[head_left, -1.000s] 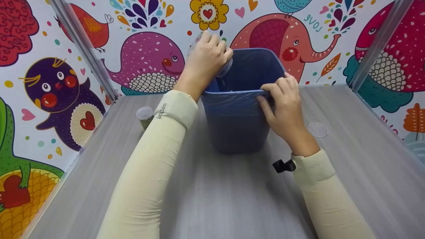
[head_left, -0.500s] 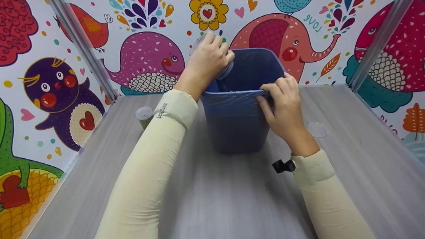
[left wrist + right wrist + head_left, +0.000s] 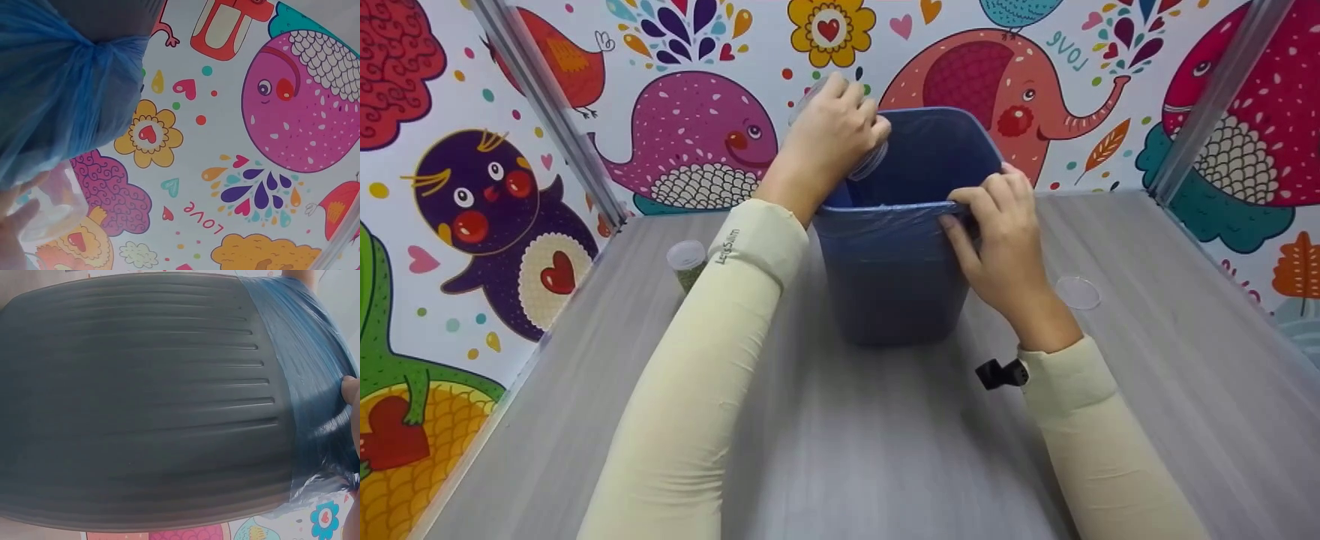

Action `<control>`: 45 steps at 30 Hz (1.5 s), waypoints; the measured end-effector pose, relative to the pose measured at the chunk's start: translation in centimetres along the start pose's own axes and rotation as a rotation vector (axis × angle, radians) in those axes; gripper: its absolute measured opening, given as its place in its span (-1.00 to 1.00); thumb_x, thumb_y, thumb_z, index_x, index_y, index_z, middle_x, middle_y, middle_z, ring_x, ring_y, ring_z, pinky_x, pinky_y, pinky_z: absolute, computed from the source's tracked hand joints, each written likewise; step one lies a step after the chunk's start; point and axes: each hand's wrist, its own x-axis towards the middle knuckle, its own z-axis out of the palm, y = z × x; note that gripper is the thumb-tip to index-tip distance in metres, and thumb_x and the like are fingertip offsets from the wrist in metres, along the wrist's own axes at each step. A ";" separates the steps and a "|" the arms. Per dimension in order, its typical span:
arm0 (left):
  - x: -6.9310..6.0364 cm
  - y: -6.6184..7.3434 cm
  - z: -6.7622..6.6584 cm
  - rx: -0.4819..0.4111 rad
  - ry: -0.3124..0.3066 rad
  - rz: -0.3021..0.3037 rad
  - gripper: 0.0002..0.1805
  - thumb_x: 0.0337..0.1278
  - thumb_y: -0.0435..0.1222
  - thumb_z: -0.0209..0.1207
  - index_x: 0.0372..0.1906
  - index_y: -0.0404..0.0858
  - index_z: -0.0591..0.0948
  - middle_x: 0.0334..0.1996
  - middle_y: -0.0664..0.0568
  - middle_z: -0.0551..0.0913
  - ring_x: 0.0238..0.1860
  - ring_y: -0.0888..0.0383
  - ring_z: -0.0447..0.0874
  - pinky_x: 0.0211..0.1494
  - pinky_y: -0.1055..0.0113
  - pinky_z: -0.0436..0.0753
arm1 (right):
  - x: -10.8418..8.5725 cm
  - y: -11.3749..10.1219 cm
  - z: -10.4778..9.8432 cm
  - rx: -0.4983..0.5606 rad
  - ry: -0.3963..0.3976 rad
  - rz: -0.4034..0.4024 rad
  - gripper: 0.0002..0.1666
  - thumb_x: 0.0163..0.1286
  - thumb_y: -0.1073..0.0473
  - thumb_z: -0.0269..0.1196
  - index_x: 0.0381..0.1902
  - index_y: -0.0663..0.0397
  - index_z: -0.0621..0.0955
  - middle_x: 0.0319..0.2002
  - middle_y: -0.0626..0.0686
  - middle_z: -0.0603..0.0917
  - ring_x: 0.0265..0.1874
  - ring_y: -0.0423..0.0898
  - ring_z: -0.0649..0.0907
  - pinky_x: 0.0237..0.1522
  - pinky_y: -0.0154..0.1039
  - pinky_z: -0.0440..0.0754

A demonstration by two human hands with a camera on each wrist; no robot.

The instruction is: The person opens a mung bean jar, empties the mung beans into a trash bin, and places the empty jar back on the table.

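Note:
My left hand (image 3: 829, 139) grips a clear plastic jar (image 3: 870, 161), tilted over the left side of a dark trash bin (image 3: 896, 300). Most of the jar is hidden behind the hand in the head view; part of its clear wall shows in the left wrist view. Folded over the bin's rim is a blue plastic bag (image 3: 304, 354). With thumb and fingers, my right hand (image 3: 1005, 236) holds the rim and bag at the near right corner. What lies at the bottom of the bin is out of sight.
Left of the bin stands a clear jar (image 3: 688, 264) with green contents and a lid, partly behind the left sleeve. A clear round lid (image 3: 1078, 293) lies on the grey table (image 3: 840, 450) to the right. Patterned walls rise behind and on both sides.
The left hand and its jar have shifted very slightly to the right over the bin. The right hand and the bin stay essentially in place.

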 end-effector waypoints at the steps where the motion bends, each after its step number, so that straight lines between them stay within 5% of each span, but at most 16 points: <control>1: 0.0 0.0 0.0 0.002 -0.016 -0.006 -0.65 0.49 -0.42 0.21 0.27 -0.18 0.56 0.23 -0.18 0.68 0.30 -0.16 0.56 0.47 -0.03 0.45 | 0.0 0.0 0.0 0.001 -0.001 0.000 -0.81 0.50 0.24 0.31 -0.07 0.28 0.64 -0.25 0.25 0.53 0.05 0.30 0.53 0.52 0.23 0.25; 8: -0.1 -0.1 -0.2 0.006 -0.035 -0.017 -0.59 0.45 -0.41 0.27 0.30 -0.18 0.53 0.26 -0.19 0.66 0.32 -0.17 0.55 0.49 -0.04 0.43 | 0.0 -0.2 -0.1 0.002 -0.008 0.014 -0.81 0.50 0.23 0.31 -0.06 0.28 0.65 -0.24 0.25 0.54 0.08 0.31 0.53 0.53 0.24 0.24; 13: -0.7 0.0 0.1 0.045 0.248 -0.016 -0.68 0.52 -0.40 0.18 0.25 -0.15 0.59 0.12 -0.11 0.73 0.20 -0.10 0.65 0.45 0.03 0.51 | -0.1 -0.2 -0.1 -0.016 -0.024 0.018 -0.79 0.52 0.22 0.31 -0.04 0.27 0.65 -0.22 0.26 0.54 0.15 0.34 0.52 0.52 0.26 0.23; 15: -0.9 0.0 0.2 0.049 0.310 -0.023 -0.69 0.52 -0.40 0.17 0.24 -0.14 0.60 0.10 -0.09 0.74 0.18 -0.08 0.66 0.45 0.04 0.51 | 0.0 -0.2 -0.1 -0.016 -0.027 0.016 -0.79 0.53 0.21 0.30 -0.04 0.27 0.65 -0.22 0.26 0.54 0.14 0.33 0.52 0.52 0.25 0.23; 22: -0.6 0.1 0.2 0.012 0.175 -0.061 -0.65 0.48 -0.43 0.22 0.27 -0.17 0.57 0.18 -0.12 0.71 0.27 -0.10 0.63 0.52 -0.02 0.44 | -0.1 -0.2 0.0 -0.026 -0.027 0.018 -0.79 0.53 0.21 0.30 -0.04 0.28 0.64 -0.22 0.26 0.53 0.13 0.34 0.53 0.52 0.25 0.23; 28: -0.8 0.1 0.3 -0.006 0.214 -0.142 -0.64 0.50 -0.38 0.22 0.29 -0.17 0.58 0.15 -0.10 0.73 0.23 -0.09 0.64 0.48 0.01 0.48 | 0.0 -0.1 0.0 -0.006 0.000 0.015 -0.82 0.51 0.24 0.31 -0.06 0.27 0.65 -0.24 0.26 0.53 0.10 0.32 0.52 0.51 0.24 0.25; 39: -2.0 0.0 0.8 -0.405 0.412 -0.491 -0.60 0.52 -0.19 0.23 0.31 -0.25 0.60 0.15 -0.13 0.72 0.21 -0.09 0.63 0.35 0.09 0.52 | 0.2 0.1 -0.2 0.009 0.006 0.012 -0.82 0.52 0.23 0.33 -0.06 0.27 0.65 -0.24 0.26 0.53 0.07 0.31 0.52 0.52 0.23 0.25; 45: -3.2 0.0 0.5 -0.718 0.402 -0.683 -0.36 0.28 -0.10 0.43 0.39 -0.23 0.55 0.26 -0.08 0.68 0.29 -0.02 0.57 0.44 0.17 0.44 | 0.2 -0.2 0.1 0.011 -0.006 0.021 -0.81 0.53 0.22 0.32 -0.06 0.27 0.63 -0.23 0.26 0.52 0.04 0.29 0.51 0.53 0.23 0.23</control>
